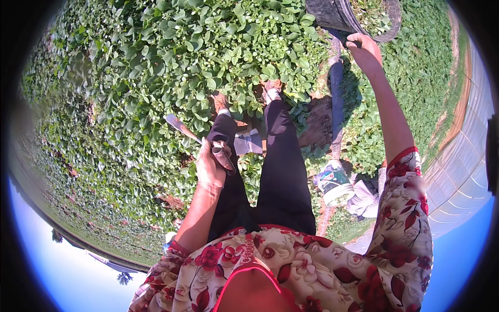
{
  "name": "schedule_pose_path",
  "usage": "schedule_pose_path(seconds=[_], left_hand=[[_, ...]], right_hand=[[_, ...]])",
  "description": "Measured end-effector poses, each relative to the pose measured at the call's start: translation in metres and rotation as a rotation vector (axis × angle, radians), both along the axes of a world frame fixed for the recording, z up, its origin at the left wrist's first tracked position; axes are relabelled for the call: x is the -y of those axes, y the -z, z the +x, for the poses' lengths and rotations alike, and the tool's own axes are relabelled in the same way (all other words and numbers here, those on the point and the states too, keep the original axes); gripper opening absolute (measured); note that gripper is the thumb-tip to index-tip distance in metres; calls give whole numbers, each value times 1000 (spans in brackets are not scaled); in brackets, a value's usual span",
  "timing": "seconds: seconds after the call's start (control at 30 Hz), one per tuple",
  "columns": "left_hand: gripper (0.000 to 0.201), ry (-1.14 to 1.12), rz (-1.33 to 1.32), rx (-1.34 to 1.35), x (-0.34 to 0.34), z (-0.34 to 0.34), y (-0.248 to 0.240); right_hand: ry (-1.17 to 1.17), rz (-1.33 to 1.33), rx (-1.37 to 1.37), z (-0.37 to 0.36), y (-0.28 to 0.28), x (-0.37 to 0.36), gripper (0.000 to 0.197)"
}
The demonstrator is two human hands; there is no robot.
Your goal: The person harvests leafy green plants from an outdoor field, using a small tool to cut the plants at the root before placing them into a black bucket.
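Note:
My left hand (209,165) is closed around a hand tool with a long flat metal blade (179,126), which points up and to the left over the plants. A brownish, tube-ended piece (222,156) also sits at that hand, in front of my left leg; what it is I cannot make out. Stretched far out to the right, my right hand (365,52) grips the edge of a black bucket (332,13). The bucket is tilted, and picked green plants (371,14) show in its mouth.
Low leafy plants (208,52) surround my feet. A dark hose (337,99) runs along bare soil on the right. A grey flat piece (248,141) lies between my legs. Another person (364,200) is close on my right; plastic sheeting (460,171) stands beyond.

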State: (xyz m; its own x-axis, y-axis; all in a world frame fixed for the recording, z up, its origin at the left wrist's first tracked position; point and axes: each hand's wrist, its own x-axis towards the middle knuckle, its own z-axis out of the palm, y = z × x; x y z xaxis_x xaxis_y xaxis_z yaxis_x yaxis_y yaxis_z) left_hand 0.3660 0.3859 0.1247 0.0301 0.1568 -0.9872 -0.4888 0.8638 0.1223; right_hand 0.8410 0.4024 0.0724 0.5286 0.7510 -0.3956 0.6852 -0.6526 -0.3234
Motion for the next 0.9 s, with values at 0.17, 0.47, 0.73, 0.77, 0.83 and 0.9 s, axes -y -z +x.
schedule_pose_path(seconds=[0.17,0.47,0.73,0.77,0.83,0.9], left_hand=[[29,118,135,30,-24,-15,39],[41,249,261,68,-68,49,156],[41,477,247,293,-74,114,243],[45,545,279,293,-78,114,243],[44,585,322,228,-76,125,236],[44,656,461,250,-77,121,242]], right_hand=[[25,-8,-893,-199,10,46,25],[4,94,-1083,-322,103,11,45],[234,295,-1055,-234,239,-12,23],[294,310,-1177,-221,252,-15,20],[213,502,-850,-191,284,-7,12],[224,648,-692,-158,315,-3,14]])
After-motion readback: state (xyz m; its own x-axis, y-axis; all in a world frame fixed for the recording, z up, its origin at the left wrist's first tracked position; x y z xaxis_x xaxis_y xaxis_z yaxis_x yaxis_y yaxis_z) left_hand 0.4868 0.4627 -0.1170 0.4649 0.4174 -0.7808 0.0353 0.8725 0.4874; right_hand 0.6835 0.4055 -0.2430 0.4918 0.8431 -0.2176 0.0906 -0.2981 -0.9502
